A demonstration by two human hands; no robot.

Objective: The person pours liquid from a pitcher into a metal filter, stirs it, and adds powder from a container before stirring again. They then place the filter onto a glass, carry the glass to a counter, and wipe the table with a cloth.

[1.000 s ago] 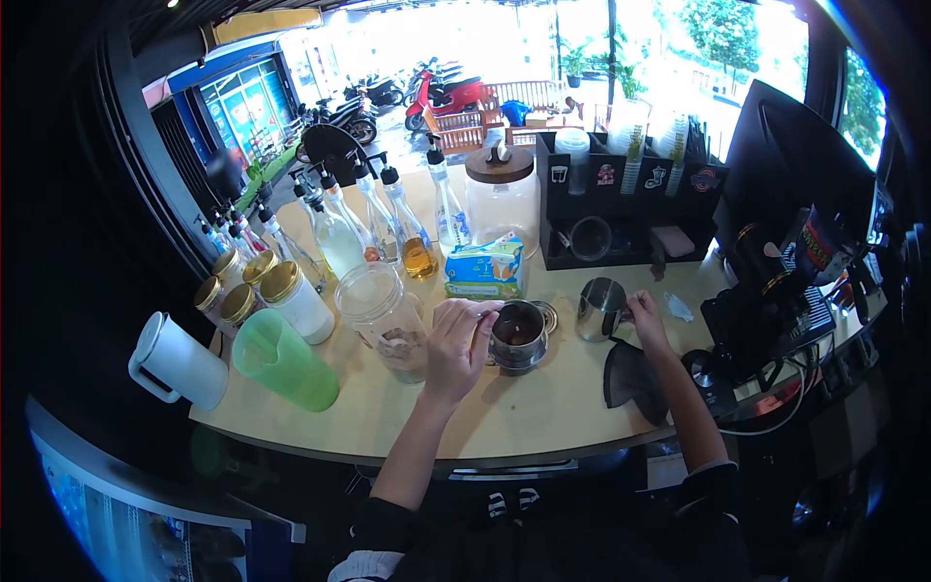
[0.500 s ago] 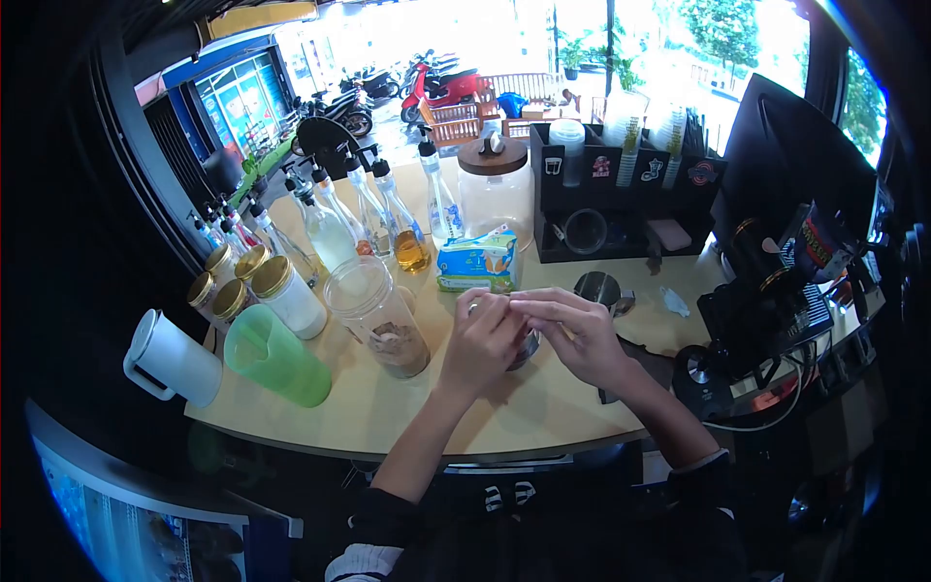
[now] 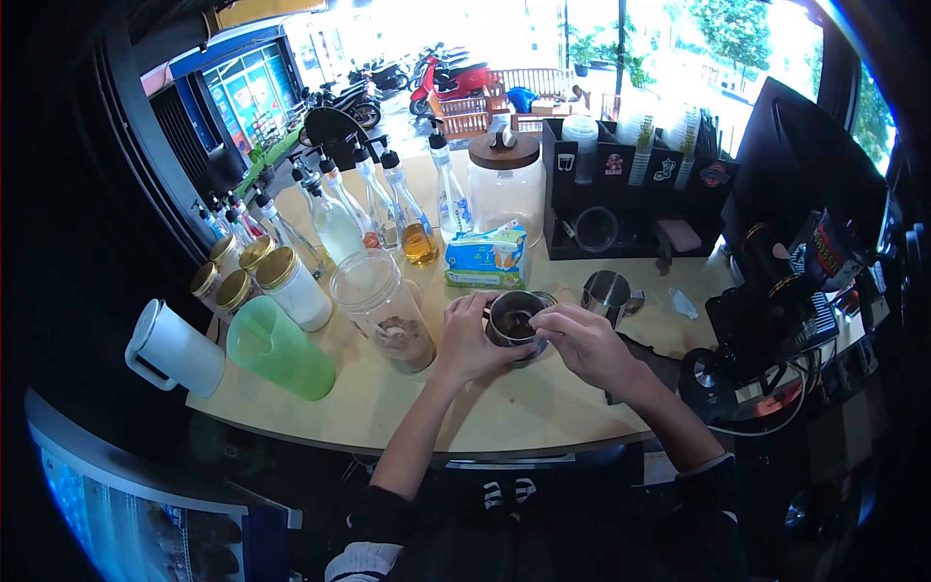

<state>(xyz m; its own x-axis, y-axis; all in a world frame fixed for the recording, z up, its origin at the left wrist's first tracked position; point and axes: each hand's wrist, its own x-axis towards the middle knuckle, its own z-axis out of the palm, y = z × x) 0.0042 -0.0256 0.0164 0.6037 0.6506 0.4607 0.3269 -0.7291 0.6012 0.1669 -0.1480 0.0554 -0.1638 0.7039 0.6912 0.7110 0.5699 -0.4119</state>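
Moved: the hands, seen bunched over the metal cup (image 3: pixel 514 326) half a second ago, have been drawn apart, so its dark inside is uncovered.
Left hand (image 3: pixel 467 339): wrapped round the cup's left side and clamped on it.
Right hand (image 3: pixel 585 341): fingertips laid at the cup's right rim; whether anything is pinched cannot be told.
Cup's place: stood on the counter (image 3: pixel 485 417), between the two hands, just right of the clear jar (image 3: pixel 384 312).
Metal vessels: two, counting the steel pitcher (image 3: pixel 607 291) behind the right hand.
Plastic pitchers: two, one green pitcher (image 3: pixel 278 351) and one white pitcher (image 3: pixel 175 347).
Gold-lidded jars (image 3: pixel 276 269): at least four are counted, packed together.
Pump bottles (image 3: pixel 404 209): five tall ones are counted; the smaller ones behind are too crowded to count.
Lidded glass jar (image 3: pixel 504 189): one, topped in wood.
Writing: print is seen on the blue-green carton (image 3: pixel 485 260) and stickers on the black organiser (image 3: pixel 630 194), but nothing can be read.
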